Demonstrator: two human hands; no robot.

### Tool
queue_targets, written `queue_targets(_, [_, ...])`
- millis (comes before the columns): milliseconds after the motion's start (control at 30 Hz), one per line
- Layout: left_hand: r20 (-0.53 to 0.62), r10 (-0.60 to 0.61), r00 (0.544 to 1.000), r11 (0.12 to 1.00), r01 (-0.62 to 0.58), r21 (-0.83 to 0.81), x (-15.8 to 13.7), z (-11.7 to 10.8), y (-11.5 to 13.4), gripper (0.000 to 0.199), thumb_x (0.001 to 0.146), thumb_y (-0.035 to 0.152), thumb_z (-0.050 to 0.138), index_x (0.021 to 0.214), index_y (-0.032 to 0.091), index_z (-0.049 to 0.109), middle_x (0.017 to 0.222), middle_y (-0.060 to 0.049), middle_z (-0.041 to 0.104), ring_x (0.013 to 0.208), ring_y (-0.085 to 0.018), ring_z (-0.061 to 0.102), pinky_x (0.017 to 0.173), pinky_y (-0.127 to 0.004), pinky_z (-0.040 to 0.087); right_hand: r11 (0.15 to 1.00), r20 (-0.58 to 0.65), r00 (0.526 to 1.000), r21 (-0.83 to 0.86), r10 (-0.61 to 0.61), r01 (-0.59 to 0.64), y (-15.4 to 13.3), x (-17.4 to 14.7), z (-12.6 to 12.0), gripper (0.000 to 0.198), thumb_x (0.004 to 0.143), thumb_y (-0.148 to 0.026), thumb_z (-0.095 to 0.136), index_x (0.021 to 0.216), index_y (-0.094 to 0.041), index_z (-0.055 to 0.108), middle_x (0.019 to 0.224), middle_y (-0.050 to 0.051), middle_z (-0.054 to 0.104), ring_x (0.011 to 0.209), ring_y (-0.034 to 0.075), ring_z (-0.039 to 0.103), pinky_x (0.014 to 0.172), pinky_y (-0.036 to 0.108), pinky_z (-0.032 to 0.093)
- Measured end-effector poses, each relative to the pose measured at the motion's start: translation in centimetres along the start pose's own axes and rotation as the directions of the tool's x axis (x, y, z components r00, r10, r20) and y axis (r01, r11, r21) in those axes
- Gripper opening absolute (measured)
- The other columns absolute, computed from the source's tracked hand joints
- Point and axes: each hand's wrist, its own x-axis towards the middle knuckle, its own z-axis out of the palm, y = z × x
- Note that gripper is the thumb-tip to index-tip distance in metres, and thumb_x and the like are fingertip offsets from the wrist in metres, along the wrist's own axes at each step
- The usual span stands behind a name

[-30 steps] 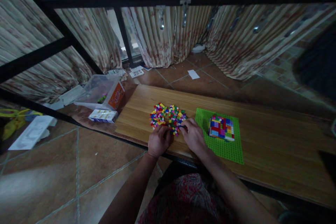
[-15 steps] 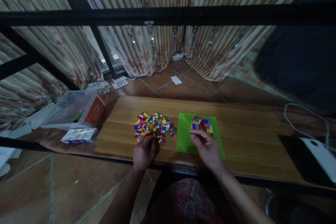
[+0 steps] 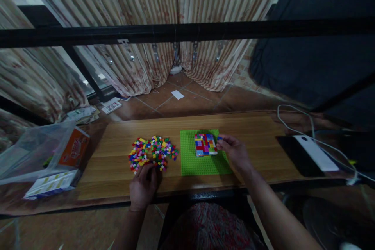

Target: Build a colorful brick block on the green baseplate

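One wooden table [image 3: 263, 140] in my view. On it, one green baseplate [image 3: 190, 162], square and studded, lying flat just right of centre. One loose pile of small bricks [image 3: 152, 152] to its left, too many to count: red, yellow, green, blue, pink, white mixed. One built block [image 3: 205, 144] of the same bricks stands on the far half of the baseplate, flat-topped, patchwork of red, blue, yellow and white. One white device [image 3: 312, 152] with a cable at the right end of the table.

Two hands. My left hand [image 3: 144, 185] rests at the near edge of the pile, fingers curled loosely, fingertips touching the nearest bricks. My right hand [image 3: 236, 154] sits just right of the block, thumb and forefinger pinching one small blue brick [image 3: 219, 138] beside the block's top right corner. Whether that brick touches the block, I can't tell.
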Motion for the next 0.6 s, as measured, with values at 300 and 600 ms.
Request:
queue_targets(300, [-0.027,0.054,0.998,0.998,-0.053,0.034,0.1,0.1,-0.2,0.014,0.087,0.029,0.055,0.092,0.021,0.065,0.087,-0.003,0.07,0.077,-0.016,0.067,0.066,-0.023,0.05,0.96,0.071,0.991,-0.248,-0.114,0.128,0.6,2.8,-0.2,0.035,0.067,-0.051,0.07,0.084,-0.021,0.074,0.084,0.004,0.073,0.076,0.019,0.065,0.072,0.034,0.052])
queue_targets(600, [-0.022,0.026,0.999,0.998,-0.025,0.061,0.3,0.0,0.1,0.017,0.088,0.032,0.052,0.092,0.02,0.065,0.088,-0.005,0.07,0.076,-0.016,0.067,0.063,-0.024,0.049,0.971,0.184,0.981,-0.215,-0.068,0.108,2.1,4.5,0.7,0.033,0.067,-0.052,0.07,0.082,-0.022,0.075,0.083,0.002,0.074,0.078,0.018,0.065,0.076,0.032,0.05])
